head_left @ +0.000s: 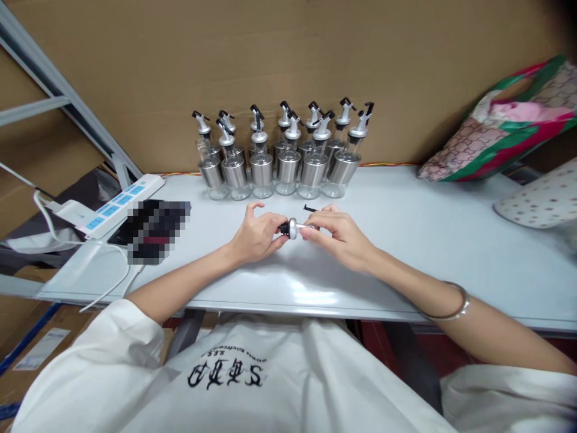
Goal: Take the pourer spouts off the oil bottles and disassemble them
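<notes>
Pinching from both sides, I hold a small pourer cap [294, 228] just above the table [406, 240]. My left hand [256, 236] closes its fingertips narrowly on the black end, which steadies the piece. My right hand [336, 234] grips the silver end in the same tight pinch, so the cap lies level between them. Well left of the grip sits a power strip [118, 204]. Straight beyond it, a cluster of capped glass bottles [279, 159] stands against the cardboard wall. Far right rests a patterned bag [505, 123].
</notes>
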### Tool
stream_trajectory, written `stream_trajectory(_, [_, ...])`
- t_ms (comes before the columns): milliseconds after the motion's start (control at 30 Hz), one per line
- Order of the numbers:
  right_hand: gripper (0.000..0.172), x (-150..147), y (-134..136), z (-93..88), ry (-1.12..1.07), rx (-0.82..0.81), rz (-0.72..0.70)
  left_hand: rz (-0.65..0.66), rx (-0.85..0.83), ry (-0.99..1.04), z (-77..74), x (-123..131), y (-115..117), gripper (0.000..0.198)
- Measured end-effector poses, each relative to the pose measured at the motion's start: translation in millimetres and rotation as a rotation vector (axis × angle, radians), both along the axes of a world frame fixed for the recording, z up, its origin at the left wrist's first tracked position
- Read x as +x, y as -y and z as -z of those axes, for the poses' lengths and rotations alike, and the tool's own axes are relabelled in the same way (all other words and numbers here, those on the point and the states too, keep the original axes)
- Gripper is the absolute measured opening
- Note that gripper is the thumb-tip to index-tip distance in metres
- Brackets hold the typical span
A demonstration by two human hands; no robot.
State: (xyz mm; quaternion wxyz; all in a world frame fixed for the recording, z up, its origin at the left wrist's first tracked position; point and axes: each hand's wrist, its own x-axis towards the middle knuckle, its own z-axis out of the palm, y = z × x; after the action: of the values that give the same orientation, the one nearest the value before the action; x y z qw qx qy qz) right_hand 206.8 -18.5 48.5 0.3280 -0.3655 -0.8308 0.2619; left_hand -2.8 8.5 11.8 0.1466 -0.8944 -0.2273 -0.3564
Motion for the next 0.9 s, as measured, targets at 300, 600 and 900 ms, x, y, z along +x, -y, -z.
stream_trajectory(300, [0.041, -7.5, 0.5, 3.0, -0.392, -0.998, -0.259, 0.048, 0.019, -0.039, -4.5, 0.1, 2.1, 0.029])
stream_trajectory(600, [0.043, -11.8, 8.1, 11.1, -0.215, -0.354, -0.167, -0.018, 0.006, -0.022, -14.9, -4.1, 0.9, 0.047])
stream_trajectory(900, [0.027, 4.0, -4.4, 8.6, 0.222, 0.592, -0.105, -0.029, -0.379, 0.075, -13.8, 5.7, 15.3, 0.051])
